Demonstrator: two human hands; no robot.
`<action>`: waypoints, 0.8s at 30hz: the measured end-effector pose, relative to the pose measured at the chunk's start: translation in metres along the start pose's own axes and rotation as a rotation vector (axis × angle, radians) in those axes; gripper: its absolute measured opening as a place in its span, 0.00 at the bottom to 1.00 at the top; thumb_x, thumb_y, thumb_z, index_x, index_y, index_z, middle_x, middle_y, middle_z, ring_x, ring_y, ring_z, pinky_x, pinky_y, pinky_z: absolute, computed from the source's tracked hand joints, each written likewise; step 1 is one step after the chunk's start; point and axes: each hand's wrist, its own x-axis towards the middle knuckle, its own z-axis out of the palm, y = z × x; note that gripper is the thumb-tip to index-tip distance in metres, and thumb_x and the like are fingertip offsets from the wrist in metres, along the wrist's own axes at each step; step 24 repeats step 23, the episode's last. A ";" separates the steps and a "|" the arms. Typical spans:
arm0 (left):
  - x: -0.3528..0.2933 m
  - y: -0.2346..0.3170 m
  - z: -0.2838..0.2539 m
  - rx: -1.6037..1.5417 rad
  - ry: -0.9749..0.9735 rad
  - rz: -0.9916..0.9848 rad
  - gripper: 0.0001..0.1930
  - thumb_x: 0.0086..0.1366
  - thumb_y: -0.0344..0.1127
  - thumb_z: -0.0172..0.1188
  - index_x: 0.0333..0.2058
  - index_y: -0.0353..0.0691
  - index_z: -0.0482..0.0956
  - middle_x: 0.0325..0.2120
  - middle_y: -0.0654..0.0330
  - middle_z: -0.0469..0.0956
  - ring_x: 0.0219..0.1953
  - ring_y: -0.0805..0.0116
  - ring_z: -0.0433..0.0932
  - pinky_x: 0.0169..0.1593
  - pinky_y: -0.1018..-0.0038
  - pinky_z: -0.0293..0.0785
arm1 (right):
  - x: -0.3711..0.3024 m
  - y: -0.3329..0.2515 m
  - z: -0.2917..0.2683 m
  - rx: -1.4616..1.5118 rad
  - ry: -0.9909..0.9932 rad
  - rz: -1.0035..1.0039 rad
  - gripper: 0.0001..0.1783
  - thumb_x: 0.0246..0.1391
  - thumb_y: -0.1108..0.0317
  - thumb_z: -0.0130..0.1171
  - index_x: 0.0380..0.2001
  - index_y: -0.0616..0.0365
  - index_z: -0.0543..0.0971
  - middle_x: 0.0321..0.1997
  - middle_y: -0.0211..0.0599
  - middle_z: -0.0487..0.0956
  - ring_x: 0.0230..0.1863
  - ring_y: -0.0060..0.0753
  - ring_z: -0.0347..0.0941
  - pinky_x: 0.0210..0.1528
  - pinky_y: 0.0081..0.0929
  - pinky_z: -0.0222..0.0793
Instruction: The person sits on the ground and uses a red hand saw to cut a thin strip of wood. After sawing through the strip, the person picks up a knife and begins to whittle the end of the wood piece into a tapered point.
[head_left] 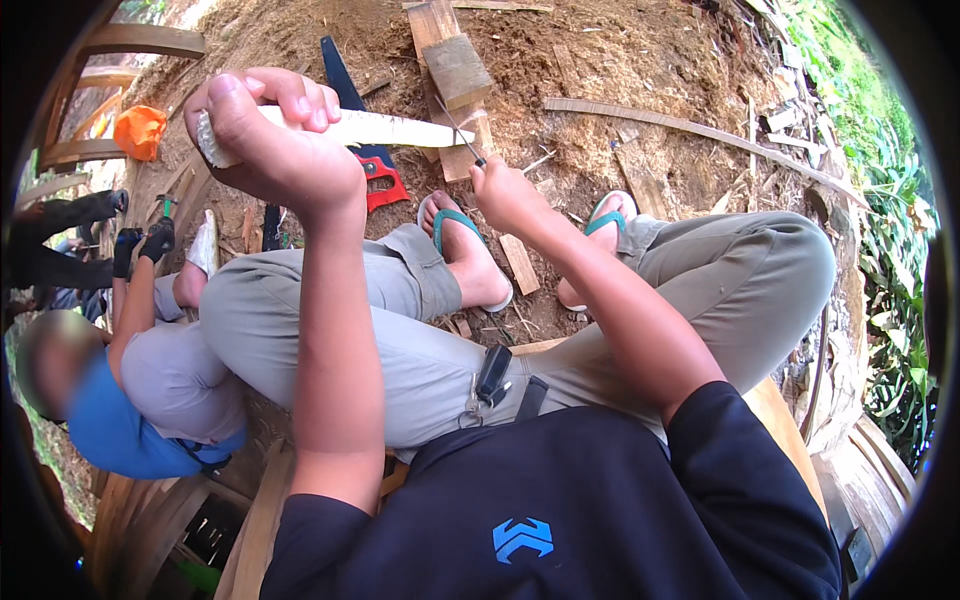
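Note:
My left hand is raised on the left, its fingers closed around the thick, rough end of a long white tapering piece. That piece looks like a blade, but I cannot make out its exact kind. Its narrow tip points right, toward my right hand. My right hand is closed on the dark handle of a thin rod-like metal tool, whose shaft slants up and left across the white piece near its tip. Below the white piece lies a handsaw with a red handle and dark blade.
A wooden block rests on a board on ground strewn with shavings. A long curved wood strip lies to the right. An orange item sits at the left. Close on my left, a gloved co-worker holds a green tool.

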 end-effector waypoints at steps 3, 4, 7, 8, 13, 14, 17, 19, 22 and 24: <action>0.005 -0.004 -0.005 -0.022 -0.014 0.008 0.16 0.71 0.46 0.47 0.27 0.43 0.62 0.13 0.65 0.61 0.13 0.78 0.58 0.17 0.78 0.59 | -0.004 -0.013 0.011 0.047 0.029 -0.056 0.25 0.70 0.54 0.44 0.42 0.73 0.73 0.37 0.74 0.79 0.44 0.73 0.77 0.47 0.59 0.73; 0.003 -0.004 -0.012 -0.019 -0.020 0.002 0.16 0.71 0.46 0.47 0.27 0.43 0.62 0.13 0.65 0.61 0.13 0.78 0.58 0.17 0.78 0.59 | -0.013 -0.024 0.004 0.024 0.005 -0.051 0.25 0.70 0.54 0.44 0.44 0.73 0.72 0.39 0.72 0.79 0.45 0.72 0.77 0.48 0.57 0.73; 0.001 -0.001 -0.006 -0.003 0.000 0.003 0.17 0.71 0.46 0.47 0.26 0.43 0.61 0.13 0.65 0.61 0.12 0.78 0.57 0.17 0.78 0.59 | -0.011 -0.024 -0.010 -0.033 -0.020 0.011 0.25 0.69 0.54 0.45 0.47 0.71 0.73 0.42 0.68 0.81 0.48 0.68 0.78 0.51 0.55 0.74; 0.001 -0.001 0.000 -0.011 0.009 0.004 0.17 0.71 0.46 0.47 0.26 0.43 0.61 0.13 0.64 0.61 0.12 0.78 0.57 0.17 0.78 0.59 | 0.005 0.004 -0.003 -0.051 -0.071 0.086 0.25 0.69 0.53 0.46 0.48 0.69 0.74 0.43 0.67 0.81 0.49 0.67 0.78 0.52 0.54 0.74; 0.011 -0.001 -0.019 0.016 -0.067 -0.074 0.15 0.68 0.49 0.44 0.26 0.48 0.59 0.12 0.67 0.57 0.14 0.76 0.54 0.20 0.75 0.55 | -0.019 -0.053 -0.027 -0.089 -0.065 -0.024 0.26 0.69 0.52 0.45 0.47 0.70 0.75 0.43 0.66 0.81 0.50 0.64 0.78 0.53 0.52 0.74; 0.010 0.000 -0.017 0.004 -0.095 -0.086 0.15 0.68 0.49 0.44 0.26 0.48 0.59 0.12 0.67 0.57 0.14 0.76 0.54 0.20 0.75 0.55 | -0.021 -0.058 -0.030 -0.078 -0.066 -0.041 0.26 0.69 0.52 0.45 0.47 0.70 0.75 0.44 0.66 0.81 0.49 0.64 0.78 0.53 0.52 0.74; 0.010 0.001 -0.014 -0.061 -0.144 -0.095 0.14 0.68 0.47 0.43 0.27 0.46 0.60 0.11 0.64 0.58 0.12 0.74 0.53 0.18 0.75 0.56 | 0.000 -0.006 0.000 -0.103 0.007 0.022 0.24 0.69 0.56 0.44 0.43 0.70 0.75 0.42 0.66 0.80 0.48 0.66 0.78 0.52 0.53 0.74; 0.012 -0.001 -0.017 -0.109 -0.209 -0.100 0.13 0.68 0.46 0.43 0.27 0.45 0.60 0.11 0.63 0.58 0.11 0.74 0.53 0.18 0.75 0.57 | -0.001 -0.017 0.001 -0.140 -0.027 -0.061 0.24 0.69 0.55 0.45 0.43 0.71 0.75 0.43 0.68 0.80 0.48 0.67 0.78 0.53 0.53 0.74; 0.011 0.000 -0.019 -0.070 -0.218 -0.070 0.13 0.68 0.46 0.44 0.28 0.45 0.61 0.11 0.62 0.58 0.11 0.74 0.54 0.18 0.73 0.57 | -0.027 -0.067 -0.033 -0.032 -0.056 -0.045 0.24 0.69 0.56 0.46 0.44 0.71 0.75 0.46 0.70 0.79 0.50 0.65 0.78 0.54 0.52 0.73; 0.009 -0.001 -0.015 -0.073 -0.206 -0.076 0.14 0.68 0.47 0.44 0.28 0.46 0.61 0.11 0.62 0.58 0.11 0.73 0.54 0.17 0.72 0.57 | -0.023 -0.058 -0.030 0.012 -0.069 -0.003 0.26 0.69 0.55 0.47 0.48 0.74 0.75 0.51 0.74 0.75 0.52 0.66 0.77 0.54 0.51 0.74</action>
